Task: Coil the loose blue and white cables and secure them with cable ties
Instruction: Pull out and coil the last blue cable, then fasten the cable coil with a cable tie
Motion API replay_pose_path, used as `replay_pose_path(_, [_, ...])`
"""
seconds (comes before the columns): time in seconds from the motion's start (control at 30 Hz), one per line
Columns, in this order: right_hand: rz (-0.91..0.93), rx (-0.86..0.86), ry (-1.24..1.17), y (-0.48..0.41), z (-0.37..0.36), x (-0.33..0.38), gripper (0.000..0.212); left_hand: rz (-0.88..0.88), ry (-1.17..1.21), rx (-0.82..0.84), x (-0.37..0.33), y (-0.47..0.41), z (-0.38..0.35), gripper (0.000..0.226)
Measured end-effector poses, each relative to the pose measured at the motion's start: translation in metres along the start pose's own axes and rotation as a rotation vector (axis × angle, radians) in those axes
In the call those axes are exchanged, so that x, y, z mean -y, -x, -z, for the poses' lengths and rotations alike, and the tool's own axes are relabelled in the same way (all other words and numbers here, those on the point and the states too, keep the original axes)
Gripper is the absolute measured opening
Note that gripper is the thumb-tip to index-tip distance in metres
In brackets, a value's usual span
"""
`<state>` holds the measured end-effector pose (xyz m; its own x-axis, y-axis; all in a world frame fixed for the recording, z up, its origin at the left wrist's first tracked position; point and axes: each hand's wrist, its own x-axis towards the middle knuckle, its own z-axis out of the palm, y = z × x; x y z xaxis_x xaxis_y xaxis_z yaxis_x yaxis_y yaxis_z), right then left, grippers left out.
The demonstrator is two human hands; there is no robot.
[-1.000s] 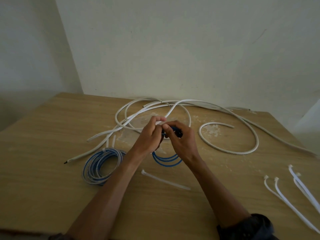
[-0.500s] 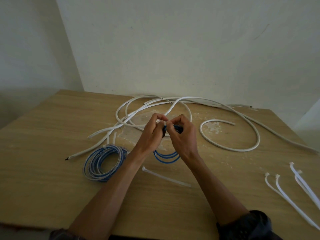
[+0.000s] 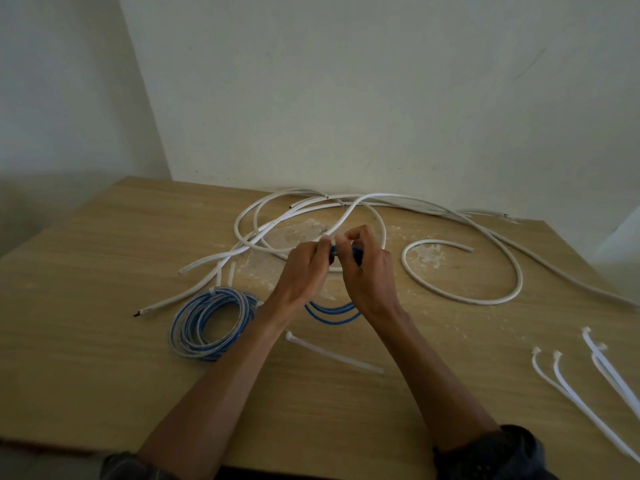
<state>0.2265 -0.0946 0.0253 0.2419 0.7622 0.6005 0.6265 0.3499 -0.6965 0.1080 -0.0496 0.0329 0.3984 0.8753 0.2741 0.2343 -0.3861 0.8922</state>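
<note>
Two hands pinch a small blue coil [image 3: 332, 311] above the middle of the table [image 3: 104, 271].
The left hand [image 3: 304, 275] and right hand [image 3: 372, 278] curl their fingers [image 3: 360, 235] tightly round the coil's far side, and its near loops hang below the wrists. A finished bundle [image 3: 211, 327] lies just left, and a cable tie [image 3: 334, 355] lies nearer. White cables [image 3: 520, 282] sprawl beyond, with spare ties [image 3: 568, 386] at the right.

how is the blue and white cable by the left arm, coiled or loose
Coiled: the blue and white cable lies flat in stacked round loops.
</note>
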Motion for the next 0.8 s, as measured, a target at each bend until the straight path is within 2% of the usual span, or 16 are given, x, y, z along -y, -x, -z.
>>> replay_pose_path(0.13, [-0.285,0.046,-0.265,-0.002,0.002,-0.003,0.061,0.031,0.014,-0.188,0.009,-0.01,0.027,0.05])
replay_pose_path(0.17, [-0.357,0.108,-0.293,-0.003,0.007,-0.006,0.067,0.041,-0.004,-0.249,0.014,-0.013,0.037,0.05])
replay_pose_path(0.23, [-0.419,0.412,-0.209,-0.003,0.02,-0.011,0.056,0.08,-0.021,-0.374,0.023,-0.018,0.052,0.05])
replay_pose_path(0.3, [-0.343,0.792,0.026,0.003,0.024,-0.013,0.025,0.088,-0.022,-0.482,0.028,-0.021,0.059,0.051])
replay_pose_path(0.33, [-0.306,0.915,0.114,0.007,0.022,-0.012,0.018,0.077,-0.035,-0.519,0.029,-0.021,0.059,0.053])
replay_pose_path(0.37, [-0.286,0.979,0.173,0.011,0.018,-0.011,0.022,0.059,-0.05,-0.541,0.03,-0.022,0.058,0.054])
replay_pose_path(0.43, [-0.261,0.974,0.238,0.015,0.011,-0.009,0.029,0.022,-0.07,-0.554,0.031,-0.022,0.052,0.056])
replay_pose_path(0.6, [-0.189,0.886,0.292,0.012,0.01,-0.014,0.007,-0.009,-0.097,-0.501,0.035,-0.022,0.041,0.054])
replay_pose_path(0.7, [-0.183,0.805,0.378,0.011,0.012,-0.017,0.007,0.002,-0.089,-0.471,0.035,-0.021,0.035,0.055])
replay_pose_path(0.8, [-0.187,0.866,0.388,0.01,0.012,-0.014,0.007,0.031,-0.042,-0.449,0.035,-0.02,0.034,0.055])
